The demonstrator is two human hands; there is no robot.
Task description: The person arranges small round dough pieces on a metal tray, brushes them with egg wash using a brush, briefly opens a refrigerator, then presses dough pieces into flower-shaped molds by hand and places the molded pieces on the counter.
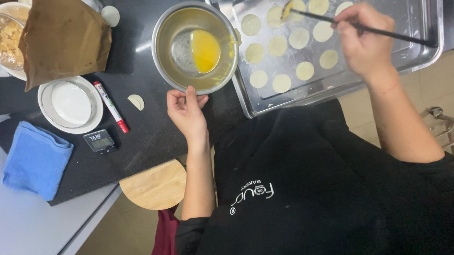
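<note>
My left hand grips the near rim of a steel bowl that is tilted, with yellow beaten egg pooled on its right side. My right hand holds a thin black-handled brush over a metal baking tray. The brush tip touches one of several pale round dough discs laid in rows on the tray; the touched disc looks yellow.
On the black counter sit a brown paper bag, a bowl of crumbly food, a white lidded tub, a red marker, a small digital timer, a loose dough disc and a blue cloth. A round wooden stool stands below.
</note>
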